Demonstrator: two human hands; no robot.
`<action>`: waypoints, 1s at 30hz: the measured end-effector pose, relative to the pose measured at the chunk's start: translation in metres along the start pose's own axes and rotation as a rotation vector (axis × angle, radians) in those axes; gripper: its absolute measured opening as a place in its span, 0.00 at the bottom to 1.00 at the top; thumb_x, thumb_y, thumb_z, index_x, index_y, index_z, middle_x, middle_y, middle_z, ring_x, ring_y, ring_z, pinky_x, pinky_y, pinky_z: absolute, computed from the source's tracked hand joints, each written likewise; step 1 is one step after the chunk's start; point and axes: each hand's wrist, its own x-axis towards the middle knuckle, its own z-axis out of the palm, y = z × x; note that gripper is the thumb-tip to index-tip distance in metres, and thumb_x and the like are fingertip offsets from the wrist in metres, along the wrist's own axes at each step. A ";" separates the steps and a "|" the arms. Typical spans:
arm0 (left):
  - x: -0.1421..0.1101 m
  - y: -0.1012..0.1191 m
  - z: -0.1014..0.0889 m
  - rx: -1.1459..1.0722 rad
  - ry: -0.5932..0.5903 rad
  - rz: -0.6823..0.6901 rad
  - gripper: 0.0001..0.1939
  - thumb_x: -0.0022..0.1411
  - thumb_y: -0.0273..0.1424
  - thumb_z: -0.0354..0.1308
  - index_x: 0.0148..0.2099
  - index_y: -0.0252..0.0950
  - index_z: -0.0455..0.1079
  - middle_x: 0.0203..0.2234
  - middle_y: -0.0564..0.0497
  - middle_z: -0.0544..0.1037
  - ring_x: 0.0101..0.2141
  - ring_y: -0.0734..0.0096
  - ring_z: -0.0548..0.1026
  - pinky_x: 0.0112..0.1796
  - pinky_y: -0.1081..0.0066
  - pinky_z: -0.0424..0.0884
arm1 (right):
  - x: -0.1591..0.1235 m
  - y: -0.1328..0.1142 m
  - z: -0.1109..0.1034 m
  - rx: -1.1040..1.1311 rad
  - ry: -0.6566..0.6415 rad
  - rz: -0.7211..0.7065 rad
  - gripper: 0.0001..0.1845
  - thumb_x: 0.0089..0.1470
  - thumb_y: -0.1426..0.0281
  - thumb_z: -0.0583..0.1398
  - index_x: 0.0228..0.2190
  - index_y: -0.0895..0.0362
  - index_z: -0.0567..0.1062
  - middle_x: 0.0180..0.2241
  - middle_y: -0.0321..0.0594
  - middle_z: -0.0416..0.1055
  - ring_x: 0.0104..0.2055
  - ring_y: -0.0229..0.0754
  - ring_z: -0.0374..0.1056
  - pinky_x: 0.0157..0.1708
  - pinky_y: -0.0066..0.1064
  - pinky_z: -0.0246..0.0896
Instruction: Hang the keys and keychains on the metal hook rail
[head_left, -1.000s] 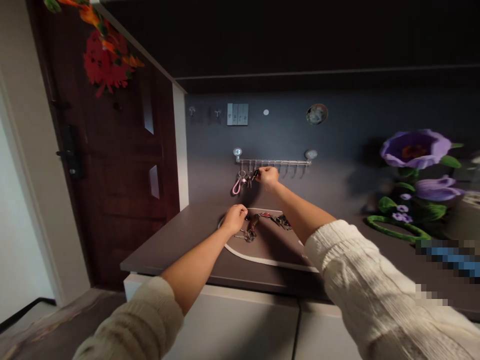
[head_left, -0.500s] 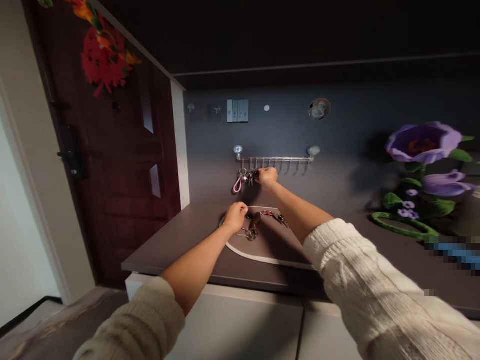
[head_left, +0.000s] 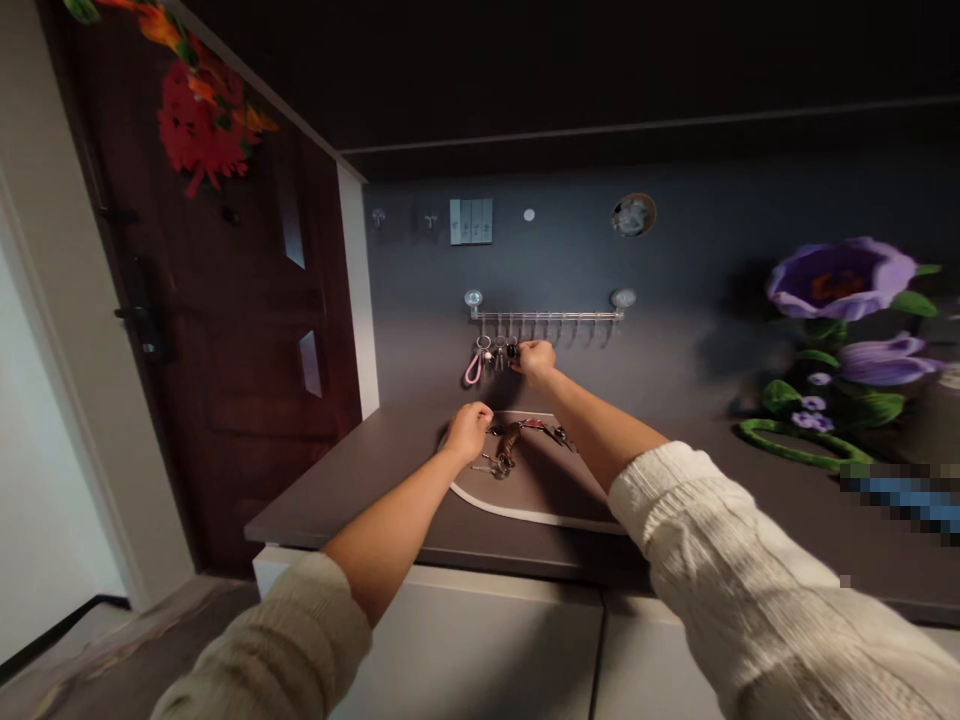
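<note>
Against the back wall, a clear hook rail (head_left: 544, 316) carries several sets of keys near its left end. A set with a pink strap (head_left: 473, 370) hangs leftmost, beside small keys (head_left: 500, 355). My right hand (head_left: 537, 360) is at the rail, its fingers pinched at a black key fob (head_left: 513, 351) hanging from a hook. Lower down, my left hand (head_left: 468, 430) hovers over the white-rimmed tray (head_left: 517, 515), thumb and fingers closed together; anything between them is hidden. On the tray lie a brown key holder (head_left: 509, 440), a ring of keys (head_left: 501, 466) and a red-patterned strap (head_left: 534, 424).
A purple flower ornament (head_left: 840, 285) with a green looped base stands on the counter at right. On the left is a dark red door (head_left: 247, 400). A switch panel (head_left: 471, 221) and a round opening (head_left: 634, 214) are on the wall. Dark cabinetry overhangs above.
My right hand has shifted slightly right along the rail, showing more of the black fob on its hook. My left hand stays almost in place. The view has moved a little.
</note>
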 end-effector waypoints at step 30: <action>-0.003 0.007 -0.008 0.411 -0.272 0.123 0.18 0.58 0.23 0.51 0.51 0.39 0.69 0.45 0.48 0.72 0.44 0.63 0.65 0.46 0.68 0.60 | -0.126 0.034 -0.049 0.008 -0.153 0.190 0.06 0.52 0.76 0.52 0.25 0.60 0.67 0.22 0.36 0.67 0.17 0.29 0.58 0.18 0.22 0.56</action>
